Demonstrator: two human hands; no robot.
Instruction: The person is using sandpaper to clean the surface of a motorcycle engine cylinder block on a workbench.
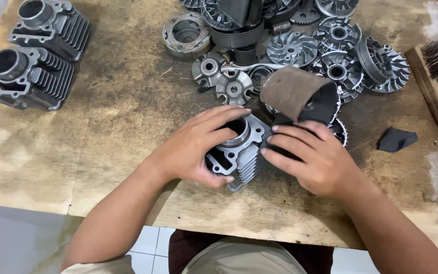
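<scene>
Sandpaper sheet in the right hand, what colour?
The sandpaper sheet is dull brown on its curled outer face and black on the other; head view, pressed by the right hand.

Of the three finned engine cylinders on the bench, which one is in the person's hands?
The engine cylinder at the near edge, gripped by the left hand with the right hand pressing sandpaper on it. The other two cylinders lie untouched at far left.

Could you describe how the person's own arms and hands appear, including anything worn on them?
Both forearms are bare. The left hand and right hand wear no gloves, rings or watch. Light beige short sleeves just show at the lower edge.
</scene>
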